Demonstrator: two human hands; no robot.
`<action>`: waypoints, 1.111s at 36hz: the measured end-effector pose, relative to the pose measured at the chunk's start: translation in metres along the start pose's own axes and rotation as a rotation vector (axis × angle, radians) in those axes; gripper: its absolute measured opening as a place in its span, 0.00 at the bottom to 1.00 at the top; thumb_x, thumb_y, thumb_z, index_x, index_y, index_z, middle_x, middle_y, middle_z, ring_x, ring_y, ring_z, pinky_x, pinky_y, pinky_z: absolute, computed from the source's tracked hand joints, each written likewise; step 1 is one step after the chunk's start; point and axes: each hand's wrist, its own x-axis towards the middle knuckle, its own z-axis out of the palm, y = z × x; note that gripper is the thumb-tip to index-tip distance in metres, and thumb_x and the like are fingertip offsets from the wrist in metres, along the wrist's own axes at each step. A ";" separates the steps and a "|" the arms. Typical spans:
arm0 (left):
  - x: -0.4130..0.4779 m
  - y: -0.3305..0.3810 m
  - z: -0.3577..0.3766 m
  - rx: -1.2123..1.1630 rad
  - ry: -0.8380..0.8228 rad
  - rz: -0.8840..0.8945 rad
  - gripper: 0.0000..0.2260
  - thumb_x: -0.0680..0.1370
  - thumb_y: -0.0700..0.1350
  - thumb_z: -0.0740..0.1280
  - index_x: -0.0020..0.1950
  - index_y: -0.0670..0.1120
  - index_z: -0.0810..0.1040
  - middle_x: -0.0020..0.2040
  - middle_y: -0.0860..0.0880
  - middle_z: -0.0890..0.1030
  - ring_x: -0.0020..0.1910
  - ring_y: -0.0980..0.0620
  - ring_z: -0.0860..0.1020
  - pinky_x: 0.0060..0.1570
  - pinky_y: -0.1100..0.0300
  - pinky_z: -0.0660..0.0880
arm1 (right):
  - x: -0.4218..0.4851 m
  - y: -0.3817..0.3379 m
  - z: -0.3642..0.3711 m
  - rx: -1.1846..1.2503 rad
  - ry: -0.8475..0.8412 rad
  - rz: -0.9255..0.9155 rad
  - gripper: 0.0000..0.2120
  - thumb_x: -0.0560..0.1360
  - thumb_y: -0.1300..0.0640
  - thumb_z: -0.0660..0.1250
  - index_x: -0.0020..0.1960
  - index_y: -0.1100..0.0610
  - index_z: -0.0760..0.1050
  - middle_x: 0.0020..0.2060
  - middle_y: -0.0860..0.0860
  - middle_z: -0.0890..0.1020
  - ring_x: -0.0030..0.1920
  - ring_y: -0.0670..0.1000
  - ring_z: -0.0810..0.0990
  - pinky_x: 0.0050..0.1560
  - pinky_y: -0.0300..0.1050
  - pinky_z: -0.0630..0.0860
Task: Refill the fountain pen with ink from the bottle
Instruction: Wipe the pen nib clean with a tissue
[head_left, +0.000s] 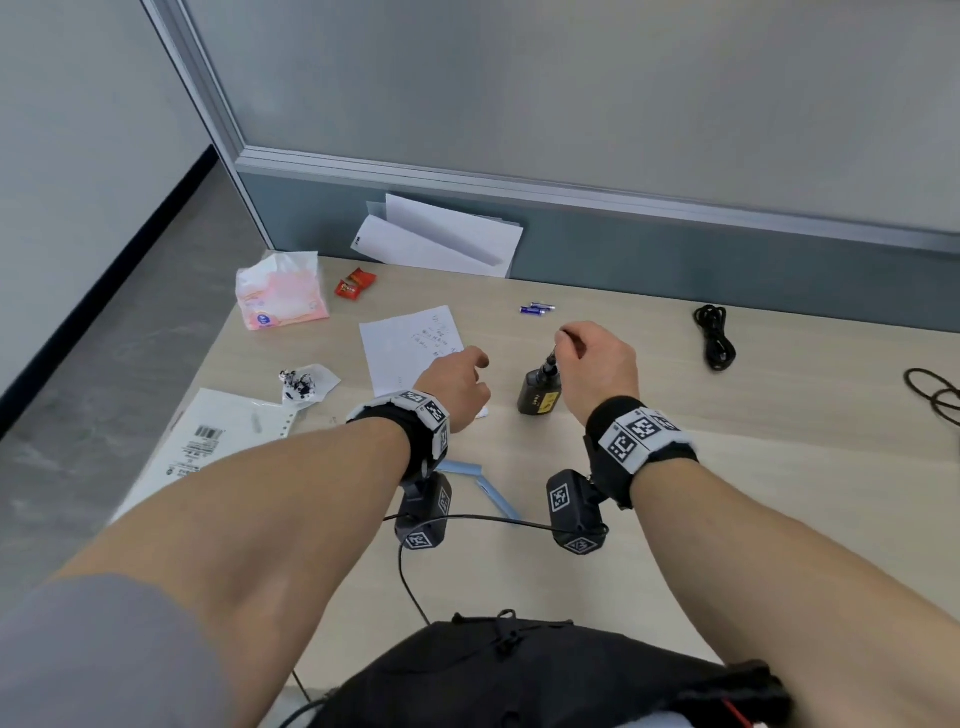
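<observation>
Right hand (597, 366) pinching pen (549, 364) in ink bottle (538, 397); left hand (457, 387) loose over paper (410, 343).

Matt pale wood-grain surface (675, 467) under paper and plastic

The ink bottle (537, 397) looks dark and glossy; at 10 o'clock a tissue pack (280, 296) in shiny film; white paper sheet (405, 343) matt; wrist bands (644, 436) cloth.

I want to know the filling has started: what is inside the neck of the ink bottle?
A dark pen part, held by the right hand, stands in the neck of the ink bottle. Its tip and the ink level are hidden by the dark bottle.
</observation>
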 end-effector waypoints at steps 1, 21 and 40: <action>-0.002 -0.003 0.000 0.004 -0.002 -0.006 0.17 0.78 0.43 0.61 0.67 0.47 0.70 0.59 0.47 0.78 0.57 0.46 0.75 0.57 0.54 0.72 | -0.001 0.000 0.001 -0.013 -0.010 0.002 0.08 0.78 0.56 0.61 0.49 0.55 0.79 0.44 0.51 0.82 0.46 0.53 0.78 0.53 0.52 0.77; 0.013 -0.028 -0.004 -0.069 0.114 -0.165 0.16 0.76 0.45 0.61 0.64 0.47 0.73 0.55 0.47 0.80 0.51 0.47 0.76 0.46 0.60 0.67 | -0.010 0.040 0.016 -0.230 -0.022 0.149 0.12 0.79 0.54 0.57 0.50 0.56 0.79 0.46 0.55 0.80 0.41 0.52 0.71 0.43 0.41 0.64; 0.013 -0.093 -0.017 -0.112 0.205 -0.313 0.16 0.76 0.45 0.62 0.64 0.47 0.73 0.58 0.47 0.79 0.57 0.46 0.75 0.52 0.57 0.71 | 0.019 -0.022 0.091 -0.218 -0.122 0.139 0.14 0.80 0.54 0.55 0.56 0.58 0.77 0.56 0.56 0.75 0.46 0.55 0.74 0.46 0.45 0.66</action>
